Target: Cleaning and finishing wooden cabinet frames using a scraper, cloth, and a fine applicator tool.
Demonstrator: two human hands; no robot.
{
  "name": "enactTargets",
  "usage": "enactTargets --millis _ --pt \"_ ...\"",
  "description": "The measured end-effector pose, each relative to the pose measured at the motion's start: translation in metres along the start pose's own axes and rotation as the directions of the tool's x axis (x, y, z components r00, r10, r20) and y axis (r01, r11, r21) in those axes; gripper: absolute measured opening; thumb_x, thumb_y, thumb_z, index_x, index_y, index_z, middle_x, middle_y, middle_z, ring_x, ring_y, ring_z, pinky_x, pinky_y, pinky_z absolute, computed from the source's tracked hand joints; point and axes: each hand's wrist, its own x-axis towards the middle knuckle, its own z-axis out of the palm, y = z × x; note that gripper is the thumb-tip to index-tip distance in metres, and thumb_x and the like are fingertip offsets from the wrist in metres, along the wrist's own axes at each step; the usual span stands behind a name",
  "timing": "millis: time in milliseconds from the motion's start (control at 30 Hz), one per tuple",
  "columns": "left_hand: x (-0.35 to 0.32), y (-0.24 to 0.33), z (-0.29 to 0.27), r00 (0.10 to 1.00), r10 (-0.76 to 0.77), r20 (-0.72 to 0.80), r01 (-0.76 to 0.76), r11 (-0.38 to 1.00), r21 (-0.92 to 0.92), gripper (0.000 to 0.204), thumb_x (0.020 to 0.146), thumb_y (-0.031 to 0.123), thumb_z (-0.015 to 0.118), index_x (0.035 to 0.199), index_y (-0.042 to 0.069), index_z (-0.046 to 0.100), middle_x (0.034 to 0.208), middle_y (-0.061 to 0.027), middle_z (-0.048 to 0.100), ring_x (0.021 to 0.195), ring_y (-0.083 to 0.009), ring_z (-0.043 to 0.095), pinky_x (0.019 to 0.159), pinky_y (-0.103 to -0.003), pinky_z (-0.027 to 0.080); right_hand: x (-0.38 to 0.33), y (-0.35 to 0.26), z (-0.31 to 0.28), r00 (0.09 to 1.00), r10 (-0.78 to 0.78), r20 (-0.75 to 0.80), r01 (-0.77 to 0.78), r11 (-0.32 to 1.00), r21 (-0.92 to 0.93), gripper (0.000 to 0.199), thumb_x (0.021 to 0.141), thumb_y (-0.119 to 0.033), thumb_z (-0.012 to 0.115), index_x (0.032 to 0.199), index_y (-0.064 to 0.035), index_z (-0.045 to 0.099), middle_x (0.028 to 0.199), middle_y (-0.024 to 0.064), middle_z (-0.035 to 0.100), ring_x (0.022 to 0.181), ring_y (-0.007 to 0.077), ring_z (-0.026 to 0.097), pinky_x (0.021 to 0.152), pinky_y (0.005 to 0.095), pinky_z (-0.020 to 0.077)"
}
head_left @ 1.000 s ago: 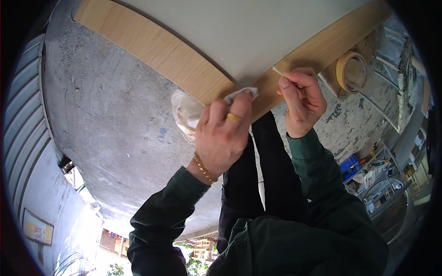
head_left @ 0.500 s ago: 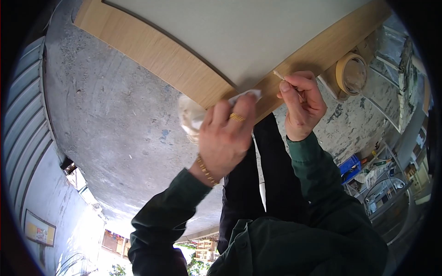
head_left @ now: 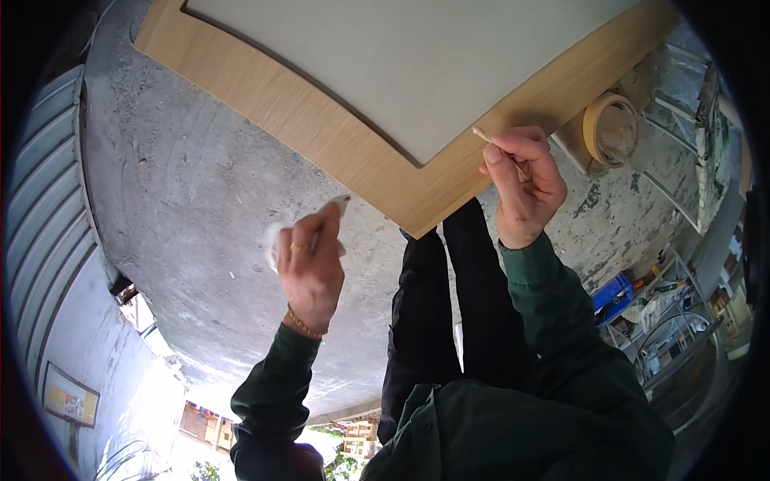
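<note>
Your left hand (head_left: 311,268) is apart from the wood-grain frame (head_left: 289,108), to the left of its near corner and above the concrete floor (head_left: 192,200); its fingers close on a crumpled white cloth (head_left: 273,247), partly blurred. Your right hand (head_left: 525,180) pinches a thin, pale-tipped stick (head_left: 480,134) between thumb and forefinger, its tip over the frame's right strip; contact cannot be told. The frame borders a grey panel (head_left: 401,72). A tape roll (head_left: 592,136) stands farther right.

A workshop, from worn concrete floor (head_left: 184,184), ribbed panelling (head_left: 48,184), tape roll (head_left: 592,135) and wood-framed panel (head_left: 417,72).
</note>
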Motion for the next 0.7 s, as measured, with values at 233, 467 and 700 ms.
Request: enactTargets --millis 233,467,700 --pt "0.032 0.032 0.002 0.982 0.005 -0.189 -0.047 0.975 -0.217 0.034 0.079 -0.009 0.058 0.111 0.000 0.062 0.096 -0.0090 0.050 0.074 -0.0142 0.056 0.054 -0.024 0.051 0.005 -0.001 0.000 1.000 -0.003 0.015 0.004 1.000 -0.008 0.014 0.079 0.007 0.063 0.090 -0.0012 0.062 0.089 0.0025 0.052 0.068 0.0033 0.046 0.059 0.0167 0.0374" --pt "0.043 0.071 0.025 0.990 0.017 -0.138 -0.013 1.000 0.027 0.035 0.074 0.001 0.057 0.108 -0.004 0.059 0.092 -0.0068 0.050 0.072 -0.0199 0.048 0.060 -0.030 0.045 0.002 0.002 0.001 1.000 0.001 -0.002 -0.001 0.998 -0.056 0.013 0.079 0.006 0.064 0.090 -0.0016 0.063 0.088 0.0018 0.052 0.067 0.0030 0.046 0.058 0.0161 0.0363" --pt "0.054 0.092 0.036 0.987 0.039 -0.158 -0.046 0.998 -0.041 0.030 0.075 0.006 0.056 0.102 -0.006 0.058 0.095 -0.0075 0.049 0.076 -0.0196 0.049 0.062 -0.029 0.043 0.002 0.001 0.007 0.998 0.005 -0.055 -0.003 0.999 0.046 0.012 0.079 0.005 0.063 0.089 -0.0012 0.062 0.088 0.0016 0.053 0.067 0.0036 0.048 0.057 0.0172 0.0434"
